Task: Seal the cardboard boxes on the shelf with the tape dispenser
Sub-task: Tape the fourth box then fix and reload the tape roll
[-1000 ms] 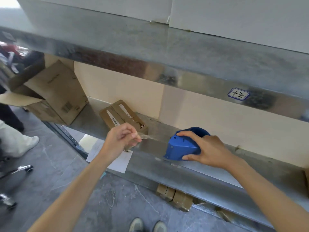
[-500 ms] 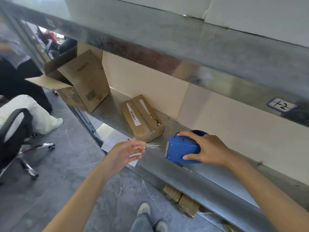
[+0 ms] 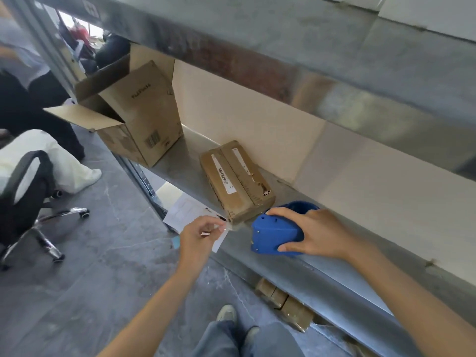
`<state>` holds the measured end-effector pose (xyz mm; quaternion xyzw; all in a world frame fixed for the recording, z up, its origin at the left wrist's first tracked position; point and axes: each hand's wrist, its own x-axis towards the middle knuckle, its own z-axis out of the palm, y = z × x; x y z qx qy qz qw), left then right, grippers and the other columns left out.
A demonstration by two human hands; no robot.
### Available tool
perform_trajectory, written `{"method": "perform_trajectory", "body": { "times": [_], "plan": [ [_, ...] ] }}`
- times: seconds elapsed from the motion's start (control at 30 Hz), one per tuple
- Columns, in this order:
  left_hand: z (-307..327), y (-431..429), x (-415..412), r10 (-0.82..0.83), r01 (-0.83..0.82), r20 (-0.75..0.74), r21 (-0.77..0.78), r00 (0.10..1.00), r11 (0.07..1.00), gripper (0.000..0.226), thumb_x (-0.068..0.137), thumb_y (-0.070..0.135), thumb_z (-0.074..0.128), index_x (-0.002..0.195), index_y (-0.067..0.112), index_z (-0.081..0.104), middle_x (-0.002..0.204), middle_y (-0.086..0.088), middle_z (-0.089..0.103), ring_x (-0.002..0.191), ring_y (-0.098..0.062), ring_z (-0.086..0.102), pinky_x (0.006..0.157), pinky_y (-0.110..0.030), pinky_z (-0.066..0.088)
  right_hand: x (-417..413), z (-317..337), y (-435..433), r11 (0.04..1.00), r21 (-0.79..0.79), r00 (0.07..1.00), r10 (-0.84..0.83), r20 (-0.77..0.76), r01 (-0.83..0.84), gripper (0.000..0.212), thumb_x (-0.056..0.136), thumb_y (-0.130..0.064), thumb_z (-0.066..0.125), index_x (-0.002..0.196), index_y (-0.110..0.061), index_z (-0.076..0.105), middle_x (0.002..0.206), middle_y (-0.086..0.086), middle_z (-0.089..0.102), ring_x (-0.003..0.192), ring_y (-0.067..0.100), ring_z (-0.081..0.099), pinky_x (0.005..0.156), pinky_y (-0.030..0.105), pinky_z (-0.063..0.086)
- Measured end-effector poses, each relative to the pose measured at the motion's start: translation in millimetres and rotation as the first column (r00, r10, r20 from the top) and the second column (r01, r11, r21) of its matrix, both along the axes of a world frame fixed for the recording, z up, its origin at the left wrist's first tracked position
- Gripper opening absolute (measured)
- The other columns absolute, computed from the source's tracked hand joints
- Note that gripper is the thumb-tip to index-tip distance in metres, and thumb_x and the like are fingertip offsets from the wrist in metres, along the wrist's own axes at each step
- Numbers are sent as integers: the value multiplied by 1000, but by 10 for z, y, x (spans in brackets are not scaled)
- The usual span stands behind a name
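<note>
Gripping the blue tape dispenser [image 3: 275,234] at the centre of the frame, the right hand [image 3: 316,235] curls over its top and side, thumb underneath, and holds it over the front edge of the metal shelf [image 3: 334,282]. The left hand [image 3: 199,234], just left of it, pinches the end of a clear tape strip [image 3: 228,228] between thumb and fingertips. The strip's end lies at the near corner of the small box [image 3: 237,181].

That small box lies closed on the shelf and carries two white strip labels. One bears a barcode with digits too small to read. In the upper left the large box [image 3: 144,112] stands with its flaps open. Its side shows a barcode and a faint printed word that is too blurred to read. A white sheet of paper [image 3: 185,212] below the shelf edge has a small dark mark at its corner, also unreadable.

Half a second ago the left hand's fingers were nearly straight beside the strip; now they are closed on it. The dispenser sits closer to the small box's corner, and the handwritten tag on the upper shelf beam is out of view.
</note>
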<state>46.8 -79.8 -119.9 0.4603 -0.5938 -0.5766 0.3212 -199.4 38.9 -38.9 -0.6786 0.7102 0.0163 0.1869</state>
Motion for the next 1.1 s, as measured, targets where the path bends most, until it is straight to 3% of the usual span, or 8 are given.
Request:
{"method": "perform_trajectory", "body": {
  "times": [0.1,0.23,0.43,0.57,0.7,0.77,0.87,1.1],
  "plan": [
    [-31,-22,15,-20,21,16,-24,1000,999,25,84,6,76,75,29,77,102,1,60,88,-12,62,72,-29,53,-16,-13,-24,1000,19,1000,-17,25,17,72,84,-68,56,144,-56,18,99,-13,62,67,-2,44,64,17,33],
    [-67,-38,-41,-59,61,16,-177,998,982,15,88,-2,69,83,12,72,119,3,62,109,-1,59,81,-14,48,-80,16,-82,999,18,999,-35,30,34,73,83,-68,59,144,-56,19,103,-8,65,71,5,49,69,23,38],
    [-145,-3,-140,-1,3,9,-240,1000,971,23,83,-4,73,79,19,70,118,7,67,112,-9,62,91,-27,50,-103,30,-166,1000,10,999,7,-35,-7,74,85,-68,56,146,-52,19,97,-8,66,73,9,53,72,27,43],
    [-138,-63,-129,14,-23,-44,-207,999,978,37,76,7,83,68,41,71,110,13,68,107,-7,63,91,-31,52,-78,46,-240,1000,-4,999,17,-33,-17,73,85,-66,58,146,-50,21,93,-8,65,70,9,51,71,27,42],
    [-143,-148,-104,-13,7,-31,-212,999,977,31,79,6,81,69,31,67,116,9,69,113,-7,62,97,-37,52,-48,42,-312,999,-6,999,37,-15,-37,73,85,-66,58,146,-51,21,95,-8,65,71,9,52,69,26,38],
    [-146,-178,-89,-61,58,-4,-231,998,971,24,82,5,78,73,20,62,126,11,66,121,-4,58,101,-28,48,-38,28,-347,999,-2,999,47,-19,-47,73,84,-67,58,145,-52,20,97,-7,66,73,11,55,70,26,40],
    [-147,-217,-74,-94,103,44,-278,995,955,27,85,3,75,73,17,56,136,16,59,127,2,53,99,-11,40,-28,25,-399,998,7,998,62,-32,-62,73,85,-67,58,145,-52,21,98,-6,66,73,10,54,69,26,39],
    [-195,-255,-94,-168,179,61,-350,984,919,35,83,-6,71,71,20,52,143,14,54,145,0,30,109,-8,28,-37,20,-420,998,19,998,61,-14,-61,72,84,-66,59,144,-52,21,102,-7,66,74,9,56,69,25,43]
  ]
}}
